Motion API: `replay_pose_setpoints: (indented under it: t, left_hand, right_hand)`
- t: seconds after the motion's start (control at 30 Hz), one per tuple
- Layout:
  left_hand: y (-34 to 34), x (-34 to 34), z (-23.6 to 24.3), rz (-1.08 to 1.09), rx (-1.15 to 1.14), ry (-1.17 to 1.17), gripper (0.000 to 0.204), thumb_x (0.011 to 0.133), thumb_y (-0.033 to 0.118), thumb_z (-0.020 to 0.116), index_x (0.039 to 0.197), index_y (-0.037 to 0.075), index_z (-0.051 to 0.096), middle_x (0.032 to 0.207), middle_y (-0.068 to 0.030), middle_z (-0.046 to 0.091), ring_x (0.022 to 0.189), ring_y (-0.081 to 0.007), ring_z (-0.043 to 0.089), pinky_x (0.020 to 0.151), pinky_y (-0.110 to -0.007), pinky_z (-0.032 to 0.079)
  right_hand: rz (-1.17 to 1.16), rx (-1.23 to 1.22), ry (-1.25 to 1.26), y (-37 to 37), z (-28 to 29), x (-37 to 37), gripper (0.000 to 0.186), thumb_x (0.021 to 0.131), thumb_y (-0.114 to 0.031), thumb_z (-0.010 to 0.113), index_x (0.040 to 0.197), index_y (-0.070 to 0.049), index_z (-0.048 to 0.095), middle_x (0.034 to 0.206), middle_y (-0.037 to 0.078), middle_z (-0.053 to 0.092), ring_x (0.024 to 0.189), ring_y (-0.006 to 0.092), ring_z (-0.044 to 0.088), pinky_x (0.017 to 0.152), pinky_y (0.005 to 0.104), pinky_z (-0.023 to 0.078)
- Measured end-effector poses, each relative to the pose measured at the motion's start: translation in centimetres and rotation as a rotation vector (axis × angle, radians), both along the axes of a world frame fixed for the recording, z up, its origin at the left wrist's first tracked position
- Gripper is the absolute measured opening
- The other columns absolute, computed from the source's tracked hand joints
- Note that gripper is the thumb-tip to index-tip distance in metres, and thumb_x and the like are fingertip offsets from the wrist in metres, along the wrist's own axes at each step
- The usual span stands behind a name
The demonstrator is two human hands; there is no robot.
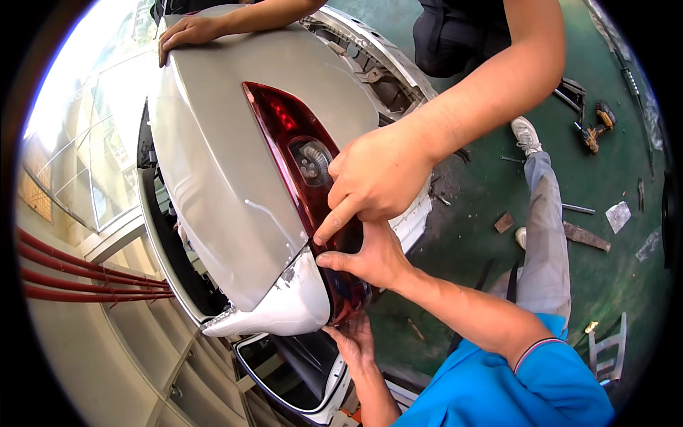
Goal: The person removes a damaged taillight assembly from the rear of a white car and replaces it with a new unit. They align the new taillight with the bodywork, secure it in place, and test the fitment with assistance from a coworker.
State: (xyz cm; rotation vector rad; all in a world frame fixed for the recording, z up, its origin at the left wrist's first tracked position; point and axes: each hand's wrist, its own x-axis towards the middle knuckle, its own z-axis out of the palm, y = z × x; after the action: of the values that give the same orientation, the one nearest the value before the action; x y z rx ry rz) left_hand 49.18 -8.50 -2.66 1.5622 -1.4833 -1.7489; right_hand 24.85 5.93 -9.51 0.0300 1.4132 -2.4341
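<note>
Long dark-red tail lamp (288, 135) at the centre, running down the edge of a silver body panel (213, 164), with a round clear lens halfway along. Pale, scuffed corner piece (284, 306) just below the panel, touching the lamp's lower end. Green floor (484, 199) on the right, strewn with flat grey and brown scraps. Yellow-and-black cordless drill (597, 124) lying far right, well apart from the car. Red pipes (71, 277) in a bundle at the left edge.

Right hand (373, 260) reaching in from a blue sleeve (541, 356), thumb stretched leftward and pressed on the lamp's lower face, fingers curled round behind its edge, so clasping the lamp itself. Left hand (352, 338) directly beneath, palm turned up and fingers spread loosely under the lamp's lower tip, gripping nothing; cannot tell whether actually touching it.

Another person's hand (370, 178) coming down from the upper right on a bare forearm, fingers bent, forefinger extended onto the lamp's edge just above the right thumb. That person's other hand (188, 28) resting flat on the top of the silver panel, well apart from the lamp.
</note>
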Motion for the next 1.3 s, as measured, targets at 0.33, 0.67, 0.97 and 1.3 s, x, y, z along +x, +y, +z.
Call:
replay_pose_setpoints:
  t: [0.33,0.67,0.97,1.3]
  left_hand:
    - [0.1,-0.4,-0.6,-0.034,-0.041,-0.057,0.126,0.077,0.079,0.064,0.148,-0.015,0.02,0.153,-0.031,0.032,0.139,-0.0396,0.042,0.119,-0.048,0.036]
    - [1.3,-1.0,-0.8,0.029,-0.168,-0.076,0.112,0.083,0.079,0.058,0.151,-0.004,0.025,0.147,-0.0365,0.039,0.131,-0.0445,0.051,0.113,-0.055,0.041]
    - [2.0,-1.0,-0.8,0.053,-0.17,-0.077,0.109,0.086,0.077,0.056,0.15,-0.005,0.025,0.144,-0.0351,0.044,0.129,-0.0448,0.052,0.11,-0.055,0.044]
    - [3.2,-3.2,-0.8,0.101,-0.501,-0.226,0.089,0.098,0.067,0.051,0.145,-0.007,0.036,0.14,-0.024,0.047,0.128,-0.0355,0.05,0.102,-0.059,0.047]
  right_hand:
    - [-0.055,0.127,-0.017,-0.5,-0.5,0.3,0.136,0.063,-0.065,0.087,0.156,0.007,0.018,0.147,0.031,0.037,0.138,0.0463,0.041,0.112,0.0486,0.04]
    - [-0.087,0.185,0.018,-1.0,-0.4,0.3,0.136,0.062,-0.069,0.085,0.154,0.009,0.022,0.14,0.03,0.043,0.133,0.0442,0.046,0.108,0.0479,0.043]
    - [-0.049,0.132,-0.029,-0.7,0.0,0.8,0.133,0.065,-0.068,0.084,0.153,0.012,0.024,0.145,0.032,0.041,0.137,0.0421,0.043,0.115,0.0468,0.036]
    - [-0.062,0.05,0.088,0.6,1.0,-1.1,0.102,0.071,-0.054,0.085,0.145,0.001,0.042,0.136,0.024,0.057,0.128,0.035,0.054,0.11,0.0446,0.041]
